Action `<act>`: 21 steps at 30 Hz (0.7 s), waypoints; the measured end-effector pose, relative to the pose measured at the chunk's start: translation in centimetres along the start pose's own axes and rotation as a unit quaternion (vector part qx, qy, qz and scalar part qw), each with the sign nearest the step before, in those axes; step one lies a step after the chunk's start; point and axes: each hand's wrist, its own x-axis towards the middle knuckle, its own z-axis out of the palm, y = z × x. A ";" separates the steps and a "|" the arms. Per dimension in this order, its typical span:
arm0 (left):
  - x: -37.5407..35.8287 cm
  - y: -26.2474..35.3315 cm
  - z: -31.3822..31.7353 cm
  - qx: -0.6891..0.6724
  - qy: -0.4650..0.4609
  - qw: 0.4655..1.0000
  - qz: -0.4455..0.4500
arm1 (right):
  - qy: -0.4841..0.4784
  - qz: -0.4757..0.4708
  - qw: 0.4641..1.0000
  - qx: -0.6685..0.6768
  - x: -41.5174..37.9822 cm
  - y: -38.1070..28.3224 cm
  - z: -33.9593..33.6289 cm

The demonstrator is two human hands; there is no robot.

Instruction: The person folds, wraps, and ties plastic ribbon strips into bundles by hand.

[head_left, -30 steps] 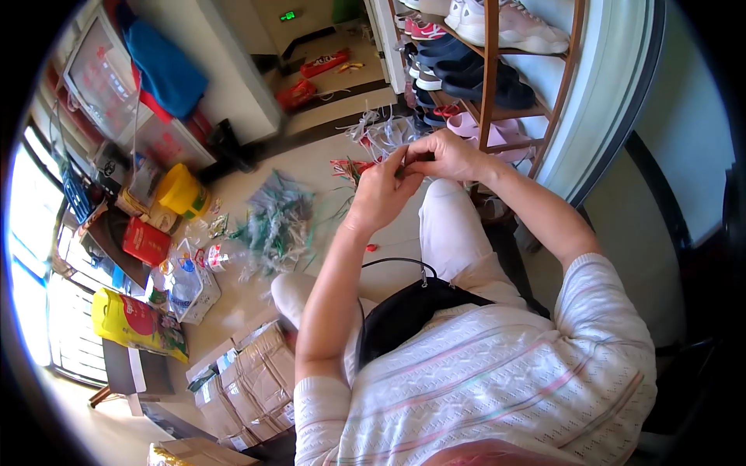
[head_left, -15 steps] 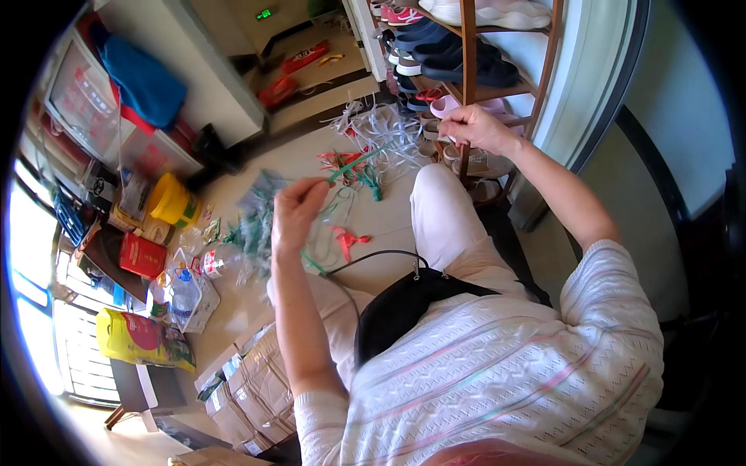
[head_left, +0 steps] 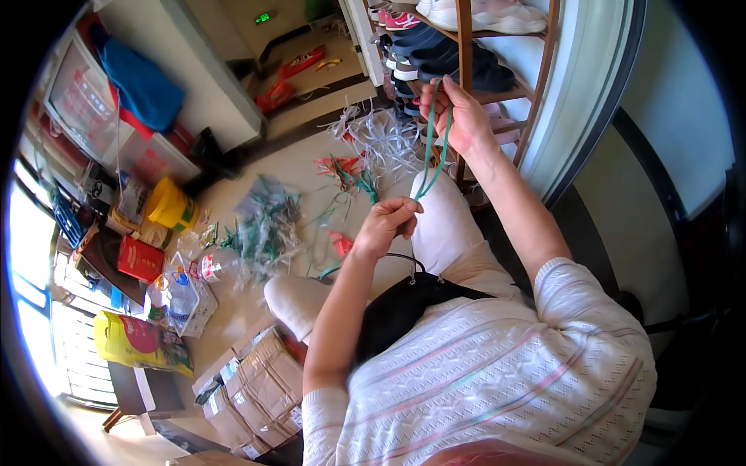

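A green strap (head_left: pixel 427 147) runs as a narrow loop between my two hands, above my knee. My left hand (head_left: pixel 388 224) is closed on its lower end. The upper bend of the loop is pinched in my right hand (head_left: pixel 458 116), in front of the shoe rack. On the floor beyond lie a pile of white straps (head_left: pixel 388 140), a bunch of red and green straps (head_left: pixel 346 172), a small red piece (head_left: pixel 340 242), and a tangled grey-green heap (head_left: pixel 266 221) to the left.
The wooden shoe rack (head_left: pixel 465 46) stands at the upper right. On the left are a yellow bucket (head_left: pixel 172 205), a red box (head_left: pixel 141 259), plastic bottles in a white basket (head_left: pixel 203 309) and a yellow bag (head_left: pixel 132 338). Flattened cardboard (head_left: pixel 260 388) lies at the lower left.
Both hands have come nearer each other, my left hand moving right and my right hand rising a little. The green strap, stretched between them before, now forms a loop.
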 end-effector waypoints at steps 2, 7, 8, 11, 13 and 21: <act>0.3 -0.3 -0.2 0.019 -0.033 0.999 -0.005 | 0.018 0.026 0.999 0.012 -0.1 -0.2 0.7; -0.1 2.0 -0.3 0.139 -0.046 0.988 0.058 | 0.020 -0.001 0.997 -0.078 -1.2 0.2 2.4; -0.3 2.9 0.0 0.134 -0.042 0.987 0.083 | 0.007 0.004 0.997 -0.081 -1.1 0.5 2.4; 0.0 4.9 1.4 0.010 -0.014 0.994 0.108 | -0.003 0.020 0.996 -0.084 -1.8 1.6 3.6; 0.5 5.0 3.2 -0.028 0.057 0.985 0.160 | -0.024 0.051 0.996 -0.076 -2.0 2.3 3.6; 0.0 4.3 2.8 -0.036 0.071 0.989 0.125 | -0.153 -0.086 0.915 -0.363 -2.4 1.6 3.0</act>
